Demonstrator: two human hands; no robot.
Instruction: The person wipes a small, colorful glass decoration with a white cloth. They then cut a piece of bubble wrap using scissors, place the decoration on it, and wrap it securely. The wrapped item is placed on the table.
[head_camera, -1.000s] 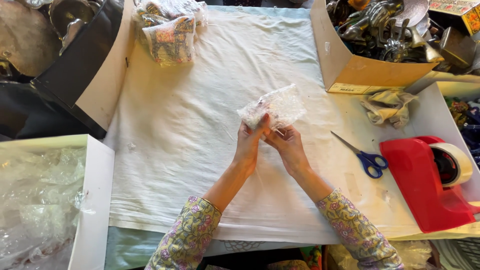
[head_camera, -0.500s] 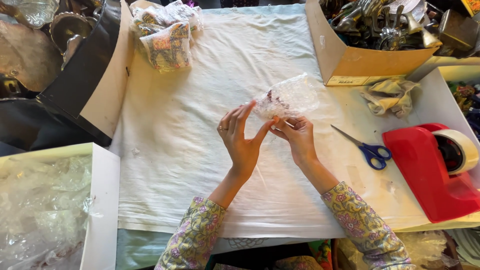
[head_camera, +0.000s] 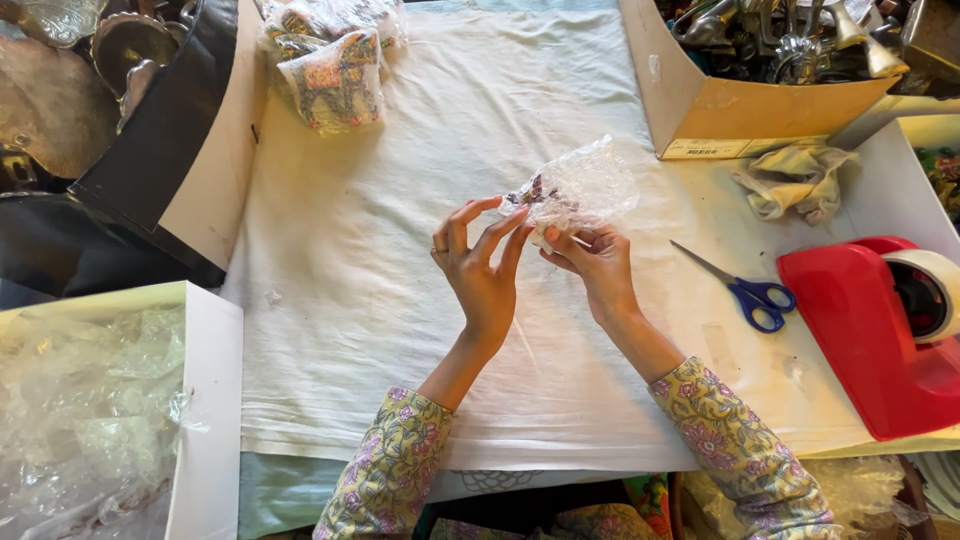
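Head view, looking straight down on a table covered with a white cloth (head_camera: 400, 300). Both hands meet near the middle of the cloth, a little toward its far edge.

Right hand (head_camera: 598, 268): fingers closed around the lower end of a bubble-wrapped bundle (head_camera: 580, 188), thumb on top. The bundle sticks out up and away from the grip toward the far edge, lifted clear of the cloth; a patterned thing shows faintly through the wrap at its left end.

Left hand (head_camera: 482, 268): fingers spread and straight, palm turned toward the bundle. Fingertips touch the bundle's left end; nothing is clasped.

Around them:
- blue-handled scissors (head_camera: 742, 287) lie just right of the right hand, blades pointing toward it
- red tape dispenser (head_camera: 880, 330) at the right edge
- crumpled cloth rag (head_camera: 795, 180) beyond the scissors
- cardboard box (head_camera: 760, 105) of metal objects at the far right corner
- wrapped patterned pieces (head_camera: 335, 70) piled at the far left corner
- white box (head_camera: 205, 400) of loose bubble wrap at the near left
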